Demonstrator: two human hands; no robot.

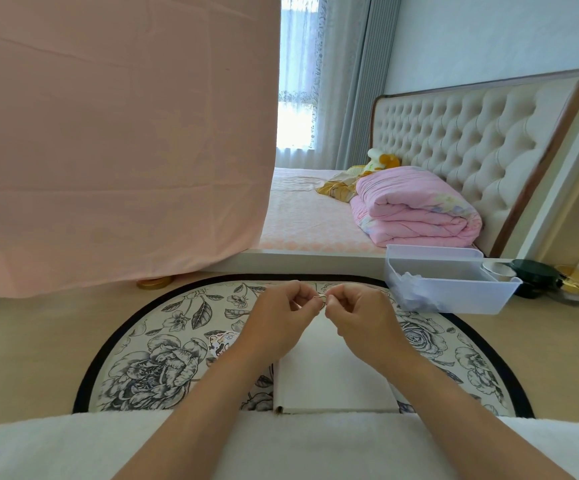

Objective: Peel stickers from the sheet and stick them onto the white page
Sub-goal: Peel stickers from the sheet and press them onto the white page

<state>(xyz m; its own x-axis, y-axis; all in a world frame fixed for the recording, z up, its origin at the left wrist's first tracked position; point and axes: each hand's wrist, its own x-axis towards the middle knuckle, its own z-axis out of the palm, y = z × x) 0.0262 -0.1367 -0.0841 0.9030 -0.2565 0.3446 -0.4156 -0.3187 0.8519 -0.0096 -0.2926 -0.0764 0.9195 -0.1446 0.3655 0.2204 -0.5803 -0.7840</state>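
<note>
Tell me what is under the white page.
The floral mat lies under the white page. The page itself hides anything flat beneath it, and the left hand and right hand, pinching a small piece, cover its far end.

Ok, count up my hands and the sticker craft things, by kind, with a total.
Hands: 2, left hand and right hand
Small sticker, pinched between them: 1
Sticker sheet: 1
White page: 1
Total: 5
</note>
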